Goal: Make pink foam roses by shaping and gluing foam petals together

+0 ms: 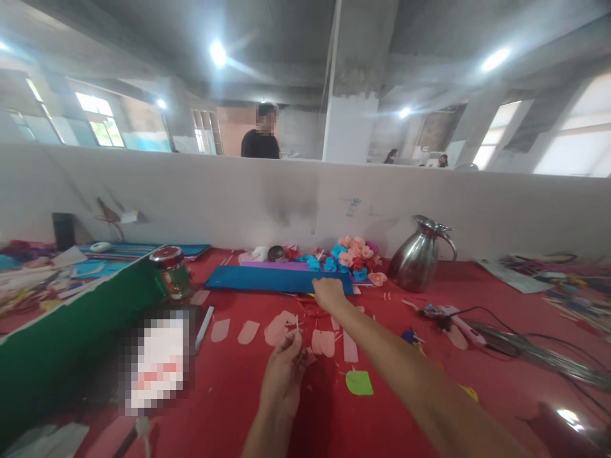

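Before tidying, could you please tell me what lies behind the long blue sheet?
A purple sheet, paper flowers and a dark round object show; whatever the blue sheet covers is hidden.

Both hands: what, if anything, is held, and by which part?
Left hand: a thin pale piece, by its lower end. Right hand: a hold cannot be told.

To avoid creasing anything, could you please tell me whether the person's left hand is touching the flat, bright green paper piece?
Apart: the head view shows red tabletop between the left hand and the green paper piece.
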A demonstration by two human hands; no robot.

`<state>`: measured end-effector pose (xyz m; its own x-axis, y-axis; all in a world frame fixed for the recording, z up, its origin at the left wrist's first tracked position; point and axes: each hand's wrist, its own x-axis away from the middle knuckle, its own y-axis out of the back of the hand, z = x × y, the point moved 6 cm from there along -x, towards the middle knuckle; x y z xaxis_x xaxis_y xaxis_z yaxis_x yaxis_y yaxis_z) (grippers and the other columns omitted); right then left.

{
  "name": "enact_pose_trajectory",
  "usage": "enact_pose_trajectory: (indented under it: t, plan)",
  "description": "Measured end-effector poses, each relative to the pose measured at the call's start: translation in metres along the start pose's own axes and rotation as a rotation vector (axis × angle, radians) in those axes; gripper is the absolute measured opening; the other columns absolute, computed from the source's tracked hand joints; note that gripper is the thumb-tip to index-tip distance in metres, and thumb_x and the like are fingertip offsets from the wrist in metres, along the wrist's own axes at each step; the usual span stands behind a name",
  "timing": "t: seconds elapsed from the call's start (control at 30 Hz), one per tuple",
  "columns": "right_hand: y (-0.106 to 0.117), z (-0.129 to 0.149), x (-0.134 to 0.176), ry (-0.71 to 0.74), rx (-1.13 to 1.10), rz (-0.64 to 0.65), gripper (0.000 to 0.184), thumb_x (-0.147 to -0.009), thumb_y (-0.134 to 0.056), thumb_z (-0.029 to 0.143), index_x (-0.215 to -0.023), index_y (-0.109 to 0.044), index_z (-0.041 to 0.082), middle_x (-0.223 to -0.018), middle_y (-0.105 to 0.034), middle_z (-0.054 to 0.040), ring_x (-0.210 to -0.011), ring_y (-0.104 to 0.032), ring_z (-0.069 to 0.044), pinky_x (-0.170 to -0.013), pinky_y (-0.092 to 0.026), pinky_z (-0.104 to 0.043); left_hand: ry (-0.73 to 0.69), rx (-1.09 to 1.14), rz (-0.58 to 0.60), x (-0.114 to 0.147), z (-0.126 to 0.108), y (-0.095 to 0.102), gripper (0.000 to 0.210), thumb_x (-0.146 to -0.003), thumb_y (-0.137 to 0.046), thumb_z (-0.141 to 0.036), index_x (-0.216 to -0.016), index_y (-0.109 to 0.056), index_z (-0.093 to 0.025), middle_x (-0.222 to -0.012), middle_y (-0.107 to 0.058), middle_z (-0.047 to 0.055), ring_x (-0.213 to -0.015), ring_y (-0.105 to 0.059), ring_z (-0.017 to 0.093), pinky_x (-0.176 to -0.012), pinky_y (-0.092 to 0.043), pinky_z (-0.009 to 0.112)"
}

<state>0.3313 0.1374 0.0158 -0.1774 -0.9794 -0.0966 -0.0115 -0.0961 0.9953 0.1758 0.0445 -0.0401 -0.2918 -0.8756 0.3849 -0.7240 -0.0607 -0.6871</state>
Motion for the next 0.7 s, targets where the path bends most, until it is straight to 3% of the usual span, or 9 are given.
enact_pose_trajectory:
  t: [0.17, 0.3, 0.37, 0.5, 0.57, 0.7]
  plan:
    - [0.001, -0.008, -0.009, -0.050, -0.042, 0.008, 0.029, -0.088, -0.040, 0.018, -0.114, -0.052, 0.014, -0.102, -0.065, -0.0192, -0.097, -0.062, -0.028, -0.075, -0.045, -0.038, 0.008, 0.037, -0.003, 0.000, 0.000, -0.001, 0.030, -0.050, -0.082, -0.016, -0.069, -0.059, -0.017, -0.059, -0.056, -0.007, -0.048, -0.052, 0.005, -0.053, -0.048, 0.019]
    - [-0.006, -0.001, 0.001, 0.029, -0.114, 0.116, 0.036, -0.076, -0.061, 0.028, -0.111, -0.054, 0.018, -0.104, -0.065, -0.0142, -0.096, -0.062, -0.027, -0.074, -0.048, -0.034, -0.006, 0.020, 0.014, -0.001, 0.000, -0.001, 0.029, -0.051, -0.082, -0.018, -0.069, -0.059, -0.017, -0.058, -0.054, -0.007, -0.048, -0.052, 0.006, -0.053, -0.048, 0.020]
    - [-0.009, 0.006, 0.009, 0.076, -0.151, 0.161, 0.047, -0.067, -0.069, 0.022, -0.111, -0.054, 0.018, -0.106, -0.064, -0.0140, -0.098, -0.061, -0.028, -0.076, -0.048, -0.034, -0.029, -0.003, 0.013, -0.002, -0.001, 0.000, 0.031, -0.050, -0.083, -0.021, -0.069, -0.059, -0.017, -0.058, -0.054, -0.007, -0.049, -0.051, 0.006, -0.053, -0.047, 0.019]
    - [-0.004, 0.013, 0.015, 0.073, -0.245, 0.181, 0.060, -0.064, -0.062, 0.002, -0.121, -0.045, 0.013, -0.108, -0.062, -0.0206, -0.102, -0.059, -0.033, -0.079, -0.047, -0.042, -0.109, -0.068, 0.028, -0.003, -0.006, 0.000, 0.032, -0.049, -0.083, -0.026, -0.070, -0.060, -0.017, -0.059, -0.052, -0.008, -0.049, -0.048, 0.004, -0.052, -0.044, 0.018]
    - [0.002, 0.017, 0.011, 0.081, -0.332, 0.227, 0.055, -0.063, -0.061, 0.002, -0.115, -0.048, 0.013, -0.102, -0.065, -0.0187, -0.095, -0.062, -0.032, -0.075, -0.049, -0.041, -0.140, -0.055, 0.048, -0.004, -0.008, -0.001, 0.032, -0.050, -0.082, -0.027, -0.070, -0.060, -0.018, -0.060, -0.052, -0.007, -0.050, -0.047, 0.004, -0.053, -0.042, 0.018]
    - [0.014, 0.027, 0.006, 0.190, -0.597, 0.433, 0.029, -0.068, -0.062, 0.014, -0.096, -0.055, 0.016, -0.074, -0.069, -0.0048, -0.067, -0.066, -0.020, -0.056, -0.052, -0.028, -0.128, -0.013, 0.117, -0.005, -0.008, -0.006, 0.028, -0.053, -0.081, -0.026, -0.071, -0.061, -0.017, -0.057, -0.052, -0.007, -0.049, -0.047, 0.005, -0.055, -0.044, 0.020]
